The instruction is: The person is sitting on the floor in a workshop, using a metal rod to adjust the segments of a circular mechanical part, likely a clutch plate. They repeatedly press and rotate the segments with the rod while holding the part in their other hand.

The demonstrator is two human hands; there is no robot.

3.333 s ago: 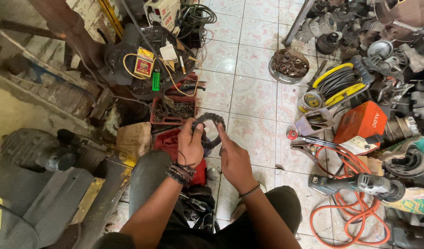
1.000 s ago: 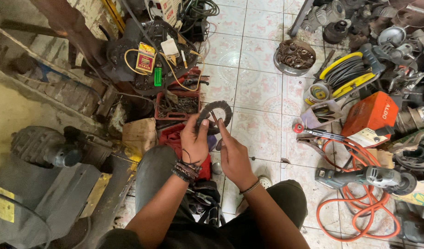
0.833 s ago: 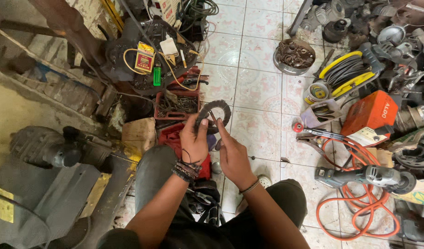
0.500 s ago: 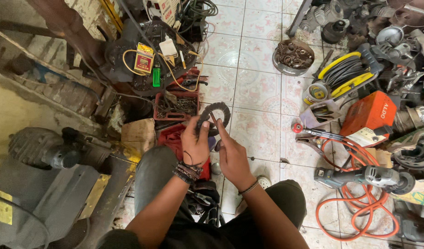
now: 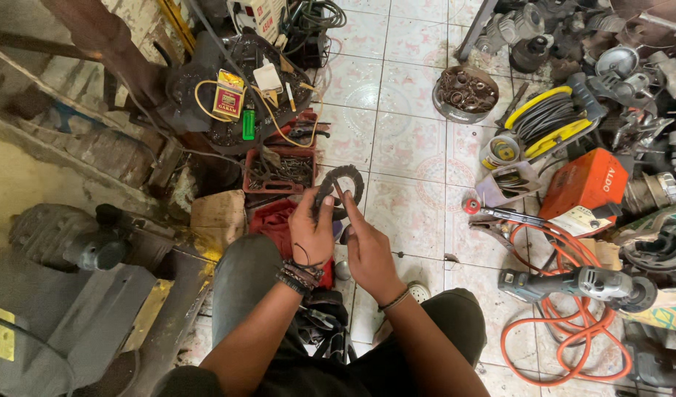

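I sit on a tiled floor and hold a dark, rusty metal ring (image 5: 350, 179) in front of my knees. My left hand (image 5: 310, 228), with bead bracelets at the wrist, grips the ring's left side. Just right of it, my right hand (image 5: 366, 246) pinches a thin rod-like tool (image 5: 338, 192) whose tip rests inside the ring. Under my hands lies a red cloth (image 5: 277, 220).
A red tray of small parts (image 5: 279, 171) lies beyond my hands, behind it a large dark disc (image 5: 242, 95) with small items on top. On the right are a bowl of rusty rings (image 5: 465, 93), an orange machine (image 5: 588, 184), an angle grinder (image 5: 580, 283), an orange hose (image 5: 566, 338). An engine block (image 5: 66, 235) stands left.
Since the earliest frame my hands have lifted the ring slightly and turned it; over the last second they have stayed nearly still, only the view shifting a little.
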